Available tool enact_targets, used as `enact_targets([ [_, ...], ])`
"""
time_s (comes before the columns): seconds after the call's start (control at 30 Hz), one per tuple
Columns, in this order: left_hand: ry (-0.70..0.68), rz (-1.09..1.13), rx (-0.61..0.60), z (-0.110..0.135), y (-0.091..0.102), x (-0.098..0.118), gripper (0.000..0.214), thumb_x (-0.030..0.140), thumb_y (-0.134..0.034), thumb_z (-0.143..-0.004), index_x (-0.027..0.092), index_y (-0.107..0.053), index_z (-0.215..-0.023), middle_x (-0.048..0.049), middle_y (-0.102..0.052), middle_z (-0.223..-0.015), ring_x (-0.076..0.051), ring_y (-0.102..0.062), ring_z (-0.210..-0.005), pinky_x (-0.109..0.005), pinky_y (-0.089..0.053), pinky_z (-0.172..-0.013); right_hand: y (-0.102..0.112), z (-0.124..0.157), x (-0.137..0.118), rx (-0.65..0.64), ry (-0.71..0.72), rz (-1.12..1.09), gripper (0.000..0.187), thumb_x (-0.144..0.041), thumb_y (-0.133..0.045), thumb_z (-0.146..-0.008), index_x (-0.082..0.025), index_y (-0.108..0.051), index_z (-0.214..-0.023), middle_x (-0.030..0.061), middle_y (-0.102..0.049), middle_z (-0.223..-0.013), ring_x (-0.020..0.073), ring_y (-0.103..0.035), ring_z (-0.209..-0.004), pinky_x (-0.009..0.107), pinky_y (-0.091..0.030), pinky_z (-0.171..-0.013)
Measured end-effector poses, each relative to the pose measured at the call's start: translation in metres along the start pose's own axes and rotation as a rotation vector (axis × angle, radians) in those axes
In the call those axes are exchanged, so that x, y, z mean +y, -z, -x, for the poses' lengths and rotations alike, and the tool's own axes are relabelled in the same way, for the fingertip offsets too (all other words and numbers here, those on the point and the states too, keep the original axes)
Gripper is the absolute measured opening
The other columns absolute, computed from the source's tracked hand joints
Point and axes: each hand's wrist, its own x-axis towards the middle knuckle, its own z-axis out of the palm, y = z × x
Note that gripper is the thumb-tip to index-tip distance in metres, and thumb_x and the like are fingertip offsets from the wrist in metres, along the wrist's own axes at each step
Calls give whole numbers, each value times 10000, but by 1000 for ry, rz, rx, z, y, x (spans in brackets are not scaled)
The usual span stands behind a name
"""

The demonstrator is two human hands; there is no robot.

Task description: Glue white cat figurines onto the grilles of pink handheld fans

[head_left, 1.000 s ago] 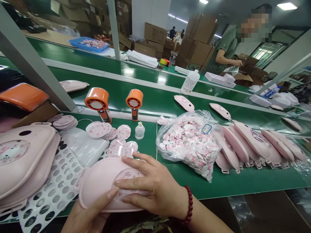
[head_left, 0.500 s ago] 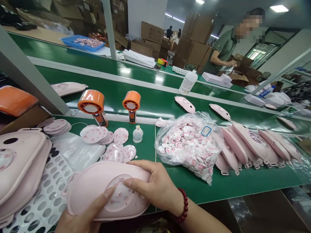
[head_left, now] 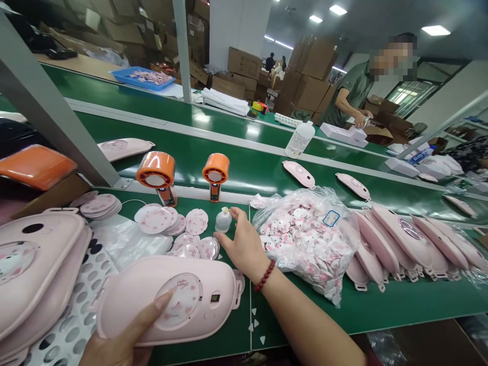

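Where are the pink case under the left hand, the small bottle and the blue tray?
pink case [head_left: 131,300], head view, on its top face.
small bottle [head_left: 223,223], head view, on its body.
blue tray [head_left: 122,77], head view, on its front rim.

From where I'm watching, the green conveyor belt [head_left: 247,173] carries an orange handheld fan [head_left: 155,170] and a smaller orange handheld fan [head_left: 215,169] standing upright. Beside them sits a clear plastic bag [head_left: 308,239] stuffed with pink-and-white pieces, next to a row of pink cases [head_left: 404,234]. Farther off, I can see a white plastic bottle [head_left: 300,139], a blue tray [head_left: 140,78] of pink pieces, stacked cardboard cartons [head_left: 310,86], and a co-worker in a green shirt [head_left: 353,91] at white boxes [head_left: 341,134].
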Motion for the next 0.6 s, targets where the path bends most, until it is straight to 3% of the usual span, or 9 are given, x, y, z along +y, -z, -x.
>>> enact_targets([
  [0.13,-42,-14,21,5,-1,6,831,328,-982,-532,409,-664,-1295,79,-638,-1483,-314,-521,-1418,-308,-621,-917,-4,-4,3,-55,60,-53,328,-261,-642,-939,-152,-565,-1239,144,-731,-1139,300,-716,-1081,504,-570,-970],
  [0.2,-68,-5,18,7,-1,8,825,339,-977,-548,436,-658,-1303,96,-608,-1513,-300,-526,-1415,-307,-613,-932,8,8,1,-73,136,-104,357,-336,-586,-993,-171,-541,-1306,130,-714,-1204,255,-706,-1099,429,-580,-964],
  [0.3,-100,55,16,10,-2,10,848,294,-979,-549,418,-654,-1322,72,-613,-1510,-314,-545,-1395,-317,-623,-922,40,38,-9,-110,332,-167,477,-416,-558,-1015,-211,-499,-1442,123,-667,-1322,249,-655,-1198,407,-553,-1017],
  [0.37,-128,84,26,12,-3,10,876,288,-997,-508,382,-669,-1314,45,-634,-1487,-330,-550,-1387,-315,-615,-939,60,59,-19,-128,415,-241,524,-446,-633,-970,-239,-519,-1438,84,-708,-1149,227,-696,-998,361,-594,-872],
  [0.47,-178,77,19,15,-3,9,847,317,-999,-505,349,-685,-1291,37,-651,-1460,-316,-556,-1378,-295,-592,-968,76,82,-36,-94,341,-439,420,-434,-776,-842,-260,-638,-1199,-1,-662,-828,152,-596,-631,257,-521,-556],
  [0.6,-275,8,76,20,1,3,579,340,-990,-483,259,-775,-1014,11,-730,-1326,-296,-666,-1233,-275,-605,-921,76,93,-55,-12,270,-547,228,-328,-806,-728,-225,-709,-907,7,-686,-754,137,-574,-574,234,-462,-493],
])
